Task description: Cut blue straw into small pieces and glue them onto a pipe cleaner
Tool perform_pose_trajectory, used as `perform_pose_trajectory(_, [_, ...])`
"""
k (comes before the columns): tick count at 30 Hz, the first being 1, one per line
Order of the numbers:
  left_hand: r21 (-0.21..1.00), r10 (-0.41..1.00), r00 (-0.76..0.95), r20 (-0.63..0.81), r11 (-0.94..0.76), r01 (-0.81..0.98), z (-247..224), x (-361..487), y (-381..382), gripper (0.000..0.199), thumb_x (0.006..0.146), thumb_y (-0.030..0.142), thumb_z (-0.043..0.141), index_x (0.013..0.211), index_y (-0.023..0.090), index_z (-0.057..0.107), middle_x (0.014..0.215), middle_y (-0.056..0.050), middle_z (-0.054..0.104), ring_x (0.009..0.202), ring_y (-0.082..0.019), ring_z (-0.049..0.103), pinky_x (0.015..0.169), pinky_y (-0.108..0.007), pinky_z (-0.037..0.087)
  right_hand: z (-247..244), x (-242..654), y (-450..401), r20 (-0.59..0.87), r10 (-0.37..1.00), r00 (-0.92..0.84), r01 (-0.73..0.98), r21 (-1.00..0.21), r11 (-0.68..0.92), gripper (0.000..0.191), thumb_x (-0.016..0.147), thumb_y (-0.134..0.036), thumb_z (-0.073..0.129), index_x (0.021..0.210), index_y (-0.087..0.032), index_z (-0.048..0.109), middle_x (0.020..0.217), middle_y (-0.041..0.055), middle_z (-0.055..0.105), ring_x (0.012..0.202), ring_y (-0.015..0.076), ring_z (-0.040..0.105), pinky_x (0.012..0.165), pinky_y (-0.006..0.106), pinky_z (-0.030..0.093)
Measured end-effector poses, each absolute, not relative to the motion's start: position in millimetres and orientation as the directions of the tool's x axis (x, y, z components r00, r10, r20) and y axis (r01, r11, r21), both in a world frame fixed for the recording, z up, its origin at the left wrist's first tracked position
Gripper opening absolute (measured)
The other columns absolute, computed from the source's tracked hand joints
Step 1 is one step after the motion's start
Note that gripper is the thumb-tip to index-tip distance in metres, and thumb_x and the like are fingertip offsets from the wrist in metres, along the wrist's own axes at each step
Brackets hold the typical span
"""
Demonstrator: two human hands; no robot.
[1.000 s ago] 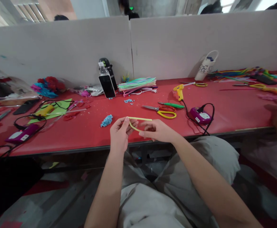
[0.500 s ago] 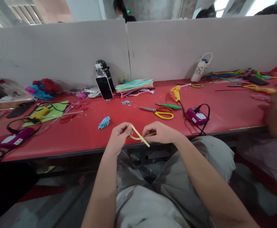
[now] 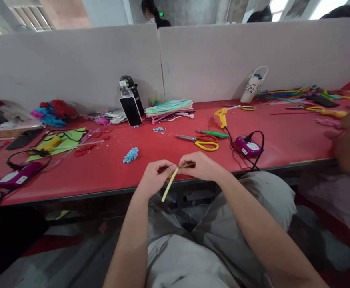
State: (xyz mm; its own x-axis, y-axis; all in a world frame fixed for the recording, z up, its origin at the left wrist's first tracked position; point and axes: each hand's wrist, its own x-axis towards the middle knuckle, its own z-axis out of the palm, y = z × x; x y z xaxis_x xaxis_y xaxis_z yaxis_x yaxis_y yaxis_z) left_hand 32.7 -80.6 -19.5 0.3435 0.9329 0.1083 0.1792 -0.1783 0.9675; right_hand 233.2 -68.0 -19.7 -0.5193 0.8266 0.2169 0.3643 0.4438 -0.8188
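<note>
A pale yellow pipe cleaner [image 3: 169,189] is bent between my two hands, over the front edge of the red table. My left hand [image 3: 154,176] pinches it between thumb and forefinger. From the other side, my right hand [image 3: 201,166] grips it, and its fingertips nearly touch those of the left. One straight end hangs down and to the left below the fingers; another stretch runs through the right fingers. Ahead of my left hand lies a small cluster of light blue bits [image 3: 131,155]. Beyond my right hand are yellow-handled scissors [image 3: 207,146].
A green-handled tool [image 3: 215,134] lies behind the scissors. A yellow glue gun [image 3: 221,117] and a purple power box [image 3: 248,146] with a cable are to the right. Pastel pipe cleaners [image 3: 170,108] and a phone [image 3: 131,111] leaning on bottles stand at the back.
My hands have come together. The pipe cleaner's free end has swung from pointing down right to pointing down left, and its loop has closed up.
</note>
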Motion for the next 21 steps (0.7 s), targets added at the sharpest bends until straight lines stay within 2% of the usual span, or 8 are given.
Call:
perform_pose_trajectory(5, [0.967, 0.922, 0.386, 0.046, -0.138, 0.215, -17, 28, -82, 0.026, 0.084, 0.04, 0.062, 0.08, 0.017, 0.073, 0.063, -0.002, 0.063, 0.058, -0.014, 0.058, 0.055, -0.022, 0.046, -17, 236, -68, 0.228, 0.831, -0.508, 0.4, -0.792, 0.462, 0.025, 0.085, -0.041, 0.062, 0.081, -0.016, 0.063, 0.059, -0.006, 0.046, 0.056, 0.0086, 0.039, 0.053, 0.022, 0.031])
perform_pose_trajectory(8, [0.972, 0.889, 0.457, 0.021, -0.125, 0.197, -16, 22, -83, 0.029, 0.087, 0.041, 0.058, 0.092, 0.017, 0.074, 0.074, -0.006, 0.067, 0.064, -0.016, 0.06, 0.056, -0.024, 0.049, -18, 236, -67, 0.229, 0.84, -0.493, 0.408, -0.791, 0.455, 0.024, 0.085, -0.041, 0.063, 0.086, -0.017, 0.062, 0.058, -0.0071, 0.043, 0.054, 0.0084, 0.037, 0.051, 0.021, 0.03])
perform_pose_trajectory(10, [0.975, 0.862, 0.506, 0.028, -0.135, 0.176, -17, 19, -83, 0.03, 0.087, 0.041, 0.058, 0.093, 0.017, 0.074, 0.078, -0.007, 0.068, 0.067, -0.017, 0.061, 0.059, -0.025, 0.05, -19, 236, -65, 0.24, 0.838, -0.491, 0.401, -0.791, 0.462, 0.025, 0.086, -0.041, 0.062, 0.09, -0.017, 0.063, 0.059, -0.007, 0.043, 0.054, 0.0087, 0.038, 0.051, 0.021, 0.029])
perform_pose_trajectory(15, [0.987, 0.901, 0.432, 0.041, -0.105, 0.125, -26, 21, -79, 0.034, 0.089, 0.043, 0.056, 0.08, 0.014, 0.073, 0.065, -0.005, 0.063, 0.057, -0.012, 0.056, 0.055, -0.022, 0.047, -18, 235, -63, 0.268, 0.825, -0.497, 0.365, -0.798, 0.479, 0.027, 0.09, -0.042, 0.056, 0.091, -0.017, 0.066, 0.065, -0.0026, 0.054, 0.058, 0.0103, 0.045, 0.054, 0.022, 0.034])
perform_pose_trajectory(21, [0.983, 0.965, 0.262, -0.003, 0.052, -0.178, -34, 37, -76, 0.031, 0.081, 0.04, 0.068, 0.095, 0.013, 0.073, 0.076, -0.008, 0.07, 0.062, -0.014, 0.062, 0.06, -0.027, 0.053, -19, 234, -64, 0.368, 0.814, -0.449, 0.382, -0.745, 0.547, 0.026, 0.094, -0.036, 0.052, 0.094, -0.016, 0.068, 0.081, 0.0038, 0.068, 0.07, 0.0137, 0.056, 0.065, 0.025, 0.042])
